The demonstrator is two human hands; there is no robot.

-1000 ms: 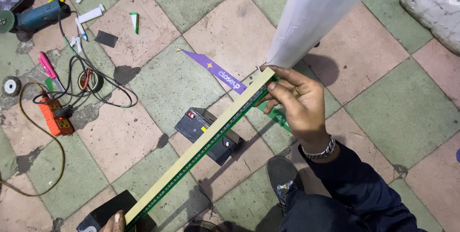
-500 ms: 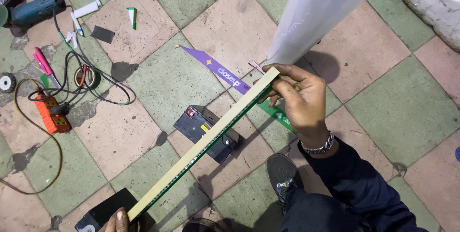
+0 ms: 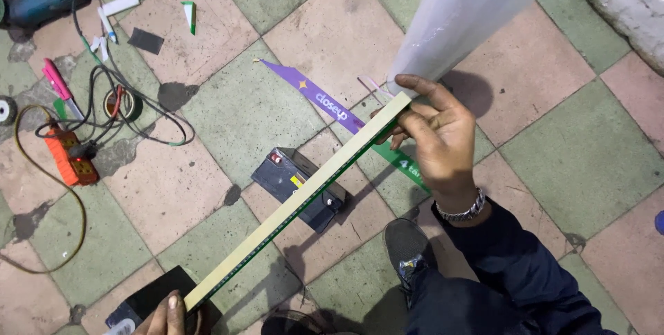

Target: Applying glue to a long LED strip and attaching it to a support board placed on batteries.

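Here the right hand [image 3: 436, 138] pinches the upper end of the long strip [image 3: 297, 203], the left hand [image 3: 166, 314] its lower-left end; a slack pinch could drop it onto the battery [image 3: 287, 176].

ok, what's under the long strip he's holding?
Below the long cream strip with a green edge lie a dark rectangular battery block on the tiled floor and a purple paper strip. The battery's middle is covered.
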